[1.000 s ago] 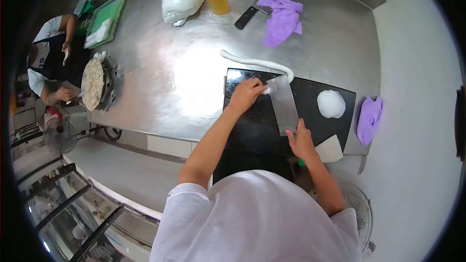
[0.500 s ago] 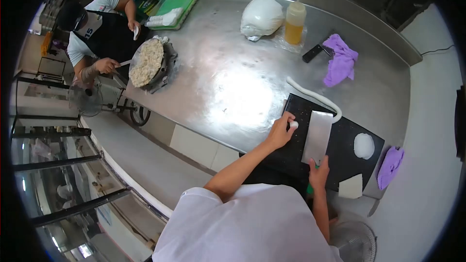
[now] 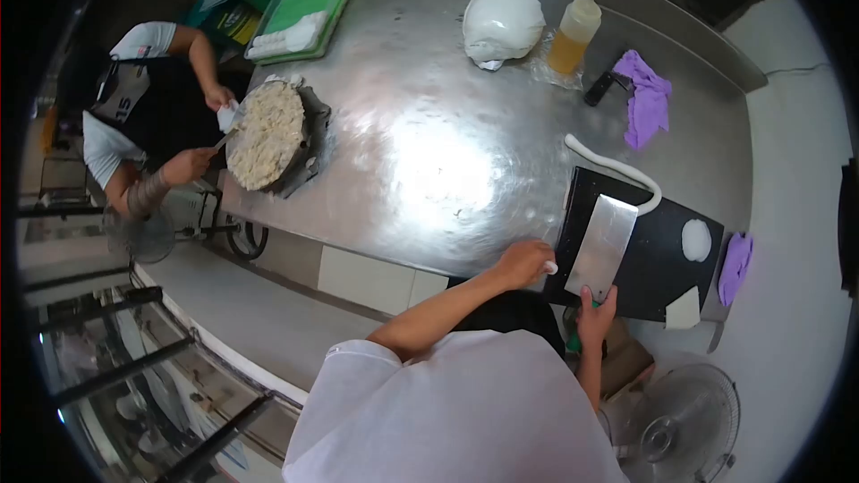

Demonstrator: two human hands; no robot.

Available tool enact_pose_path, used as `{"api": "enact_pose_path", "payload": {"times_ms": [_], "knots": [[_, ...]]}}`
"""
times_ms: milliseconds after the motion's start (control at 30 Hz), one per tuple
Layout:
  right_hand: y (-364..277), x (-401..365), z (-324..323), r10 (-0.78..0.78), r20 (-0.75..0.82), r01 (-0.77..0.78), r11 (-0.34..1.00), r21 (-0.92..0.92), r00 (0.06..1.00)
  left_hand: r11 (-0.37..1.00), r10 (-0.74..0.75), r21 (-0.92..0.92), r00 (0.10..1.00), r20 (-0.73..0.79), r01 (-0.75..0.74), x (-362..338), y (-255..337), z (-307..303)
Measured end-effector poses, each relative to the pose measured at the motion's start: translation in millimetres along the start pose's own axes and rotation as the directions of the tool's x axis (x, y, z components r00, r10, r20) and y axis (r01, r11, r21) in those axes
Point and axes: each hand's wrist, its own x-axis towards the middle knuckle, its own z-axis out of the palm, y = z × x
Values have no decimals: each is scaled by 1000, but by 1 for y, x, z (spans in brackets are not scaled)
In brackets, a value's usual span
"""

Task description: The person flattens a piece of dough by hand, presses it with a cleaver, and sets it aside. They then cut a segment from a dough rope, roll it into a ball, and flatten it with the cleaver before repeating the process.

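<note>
Left grip [image 3: 524,266]: curled closed on dough piece [image 3: 550,267], beside board [image 3: 660,255]. Right grip [image 3: 595,317]: wrapped round handle of cleaver [image 3: 604,244]; dough rope [image 3: 614,164] near blade.

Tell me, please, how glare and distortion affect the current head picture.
Head view: bright glare whitens the middle of the steel table; head view: the table's far edge bows, and the picture's corners are black; head view: the cleaver in the right hand has a clear outline.
</note>
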Motion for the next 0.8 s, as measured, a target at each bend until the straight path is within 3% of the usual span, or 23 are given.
{"api": "enact_pose_path", "payload": {"times_ms": [233, 300, 333, 400, 433, 467, 500, 567, 600, 667, 767, 800], "knots": [[22, -55, 3, 38, -207, -47, 998, -39, 978, 972, 218, 63, 968, 127, -227, 10, 1, 1], [49, -63, -4, -452, -272, 351, 869, -348, 850, 962, 261, 40, 952, 159, -270, 17, 4, 6], [47, -73, -6, -436, -300, 325, 877, -355, 849, 967, 254, -40, 960, 119, -251, 20, 5, 11], [44, -94, -11, -120, -413, 100, 993, -69, 903, 964, 217, -178, 972, 86, -199, 28, -2, 31], [48, -102, -14, -94, -457, 69, 995, -71, 885, 940, 268, -246, 958, 101, -237, 35, -2, 32], [55, -108, -17, 4, -475, -6, 1000, -2, 880, 948, 269, -216, 949, 162, -232, 43, -2, 35], [64, -112, -20, 102, -488, -76, 994, 73, 867, 987, 112, -143, 958, 262, -76, 51, 11, 31], [84, -119, -27, -23, -547, 10, 1000, -26, 837, 980, 47, -199, 950, 307, 16, 70, 33, 32], [83, -127, -32, 6, -583, -20, 1000, -18, 812, 980, 14, -192, 945, 328, 52, 85, 53, 30], [73, -132, -40, 165, -548, -150, 986, 73, 820, 991, 90, -130, 922, 375, -44, 108, 68, 48], [83, -146, -46, 247, -591, -185, 969, 165, 768, 996, 88, -68, 862, 500, -62, 130, 91, 76], [83, -150, -48, 255, -600, -186, 967, 176, 759, 980, 141, 52, 858, 494, -191, 135, 93, 85]]}}
